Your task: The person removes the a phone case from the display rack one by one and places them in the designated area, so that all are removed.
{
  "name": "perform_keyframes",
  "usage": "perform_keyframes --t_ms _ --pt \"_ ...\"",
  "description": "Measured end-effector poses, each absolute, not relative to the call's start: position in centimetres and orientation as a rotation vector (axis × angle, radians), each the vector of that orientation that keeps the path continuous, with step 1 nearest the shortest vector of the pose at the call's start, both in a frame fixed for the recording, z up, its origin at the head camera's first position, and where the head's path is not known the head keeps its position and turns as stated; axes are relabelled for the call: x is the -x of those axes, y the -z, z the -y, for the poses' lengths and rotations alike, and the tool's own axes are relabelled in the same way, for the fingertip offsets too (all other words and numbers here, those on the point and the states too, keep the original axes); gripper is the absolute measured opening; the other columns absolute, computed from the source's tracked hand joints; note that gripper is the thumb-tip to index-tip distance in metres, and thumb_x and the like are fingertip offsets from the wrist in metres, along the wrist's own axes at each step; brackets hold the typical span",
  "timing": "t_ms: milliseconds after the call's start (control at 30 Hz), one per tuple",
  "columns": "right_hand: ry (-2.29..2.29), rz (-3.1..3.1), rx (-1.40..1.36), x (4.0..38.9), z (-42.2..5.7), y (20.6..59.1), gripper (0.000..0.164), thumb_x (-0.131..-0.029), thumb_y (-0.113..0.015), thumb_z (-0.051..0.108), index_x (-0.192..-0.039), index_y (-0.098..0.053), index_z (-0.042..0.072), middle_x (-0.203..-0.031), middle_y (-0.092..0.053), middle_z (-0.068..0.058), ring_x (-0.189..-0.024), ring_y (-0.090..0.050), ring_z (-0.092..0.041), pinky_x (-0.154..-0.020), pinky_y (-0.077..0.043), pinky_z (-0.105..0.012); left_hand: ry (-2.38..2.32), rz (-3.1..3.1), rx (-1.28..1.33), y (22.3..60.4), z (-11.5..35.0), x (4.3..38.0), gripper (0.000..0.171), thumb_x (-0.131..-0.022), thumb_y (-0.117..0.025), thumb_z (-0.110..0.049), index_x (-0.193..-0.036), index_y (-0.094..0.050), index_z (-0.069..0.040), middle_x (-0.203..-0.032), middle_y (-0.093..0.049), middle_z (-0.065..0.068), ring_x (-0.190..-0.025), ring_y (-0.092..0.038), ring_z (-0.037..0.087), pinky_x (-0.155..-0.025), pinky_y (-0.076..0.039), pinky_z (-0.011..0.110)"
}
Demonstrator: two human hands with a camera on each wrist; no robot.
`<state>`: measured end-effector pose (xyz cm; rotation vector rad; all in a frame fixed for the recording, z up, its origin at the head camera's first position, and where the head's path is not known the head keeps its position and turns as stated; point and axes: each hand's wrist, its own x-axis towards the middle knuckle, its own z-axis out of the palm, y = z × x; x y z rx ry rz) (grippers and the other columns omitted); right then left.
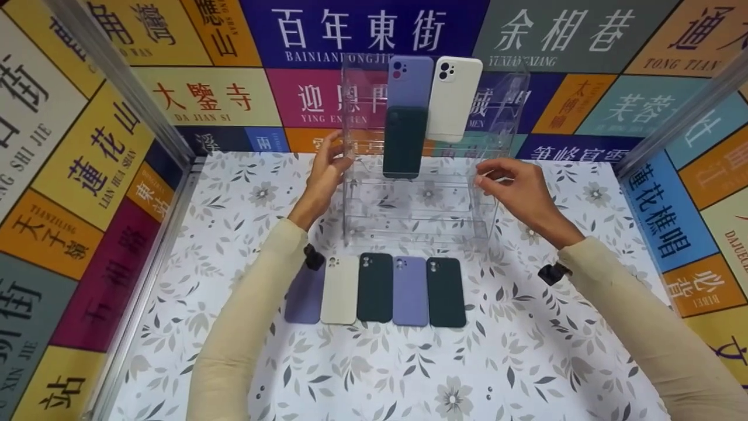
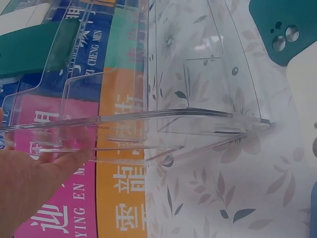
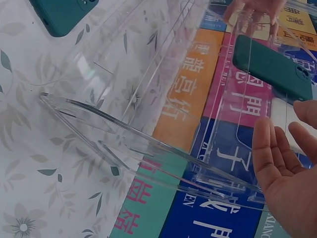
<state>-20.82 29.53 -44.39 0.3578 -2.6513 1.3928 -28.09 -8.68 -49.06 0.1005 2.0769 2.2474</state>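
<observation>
A clear acrylic display stand (image 1: 479, 231) with stepped tiers stands on the table. My left hand (image 1: 324, 178) grips its left side panel, with part of the fingers hidden behind the edge. At the right side panel, my right hand (image 1: 517, 190) has loosely bent fingers, and a gap shows between the digits in the right wrist view. On the stand lean a purple phone case (image 1: 410, 85), a white phone case (image 1: 454, 102) and a dark green phone case (image 1: 403, 143). The green one sits a tier below the purple one.
A row of several phone cases lies before the stand: purple (image 1: 304, 298), white (image 1: 339, 295), dark green (image 1: 375, 292), another purple (image 1: 411, 295) and another green (image 1: 447, 295). The left sleeve (image 1: 245, 304) partly covers the first. Colourful sign-printed walls (image 1: 216, 96) enclose the floral table (image 1: 350, 374).
</observation>
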Motion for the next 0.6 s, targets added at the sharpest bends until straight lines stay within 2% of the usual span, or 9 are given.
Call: perform_keyframes --t_ms 300,600 --pt "-1.336 2.66 -0.334 21.9 -29.0 43.2 0.027 -0.105 -0.077 0.025 -0.129 -0.08 0.012 -0.125 -0.077 -0.011 -0.105 -0.07 -0.009 -0.092 -0.055 -0.017 -2.241 -2.125 -0.128 49.2 8.6 28.1 0.055 -0.109 -0.066 -0.023 -0.161 -0.048 -0.022 -0.158 -0.057 0.015 -0.136 -0.062 0.033 -0.116 -0.049 0.059" --pt "-1.32 2.631 -0.372 23.7 -27.6 42.3 0.029 -0.104 -0.079 0.021 -0.131 -0.079 0.01 -0.126 -0.077 -0.01 -0.107 -0.07 -0.012 -0.092 -0.054 -0.017 -2.239 -2.132 -0.097 49.5 8.5 28.0 0.058 -0.108 -0.066 -0.02 -0.163 -0.047 -0.023 -0.159 -0.057 0.016 -0.136 -0.062 0.033 -0.117 -0.049 0.056"
